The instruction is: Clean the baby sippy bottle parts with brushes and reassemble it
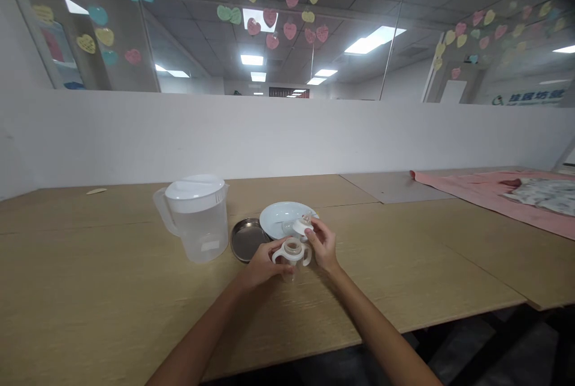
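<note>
My left hand (pixel 263 265) is wrapped round a small clear bottle (pixel 290 258) with a white two-handled ring; the bottle's mouth is uncovered and faces up. Between the thumb and fingers of my right hand (pixel 323 244) is a white cap with a clear top (pixel 302 226), apart from the bottle and just above its right side. Behind both hands sits a white bowl (pixel 274 213) with something clear in it, partly covered by the cap. A round metal tray (pixel 246 240) lies left of the bowl, its right edge near my left hand.
A lidded translucent pitcher (pixel 202 224) stands on the wooden table (pixel 112 290) to the left. At the far left back lies a small flat pale piece (pixel 96 191). A pink cloth (pixel 467 190) with patterned fabric (pixel 545 194) lies at the right. A white wall (pixel 269 134) rises behind the table.
</note>
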Demonstrator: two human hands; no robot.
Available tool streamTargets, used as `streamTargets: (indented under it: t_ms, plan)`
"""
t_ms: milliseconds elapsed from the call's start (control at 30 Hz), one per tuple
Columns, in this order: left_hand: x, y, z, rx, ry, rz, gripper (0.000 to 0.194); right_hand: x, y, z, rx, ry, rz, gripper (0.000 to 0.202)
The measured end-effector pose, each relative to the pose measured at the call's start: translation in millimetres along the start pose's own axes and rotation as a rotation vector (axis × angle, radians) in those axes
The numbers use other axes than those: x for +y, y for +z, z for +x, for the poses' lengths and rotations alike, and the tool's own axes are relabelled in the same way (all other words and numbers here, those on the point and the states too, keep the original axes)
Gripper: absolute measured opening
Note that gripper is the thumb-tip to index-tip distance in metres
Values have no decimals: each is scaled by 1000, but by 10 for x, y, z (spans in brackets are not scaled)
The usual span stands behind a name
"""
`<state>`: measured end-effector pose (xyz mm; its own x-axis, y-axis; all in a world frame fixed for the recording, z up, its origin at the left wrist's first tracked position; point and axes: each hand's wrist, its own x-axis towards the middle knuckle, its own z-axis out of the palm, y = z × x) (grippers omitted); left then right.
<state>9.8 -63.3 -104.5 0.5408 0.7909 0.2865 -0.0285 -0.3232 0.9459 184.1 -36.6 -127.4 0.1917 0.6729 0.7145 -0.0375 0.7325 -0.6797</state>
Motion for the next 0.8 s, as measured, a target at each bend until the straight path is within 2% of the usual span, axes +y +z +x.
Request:
streamTargets:
  t_ms: [100,233,333,500,633,800]
  plan:
    - [-17,-4,3,18,-27,16,77,9,8,58,24,168,160,31]
    - [-18,-1,-4,-1,-13,-10,76,-18,5,117,-74,344,358,31]
    - [-25,0,-5,1,-30,-8,77,-76,-1,146,-102,421,495,31]
    - [-43,1,-1,33,-55,28,78,-143,-35,194,-57,463,608,34]
    - [-52,-2,3,37,-52,34,77,-120,-77,226,-49,434,615,36]
    - [-32,2,2,39,-61,28,79,-86,-125,257,27,424,662,30]
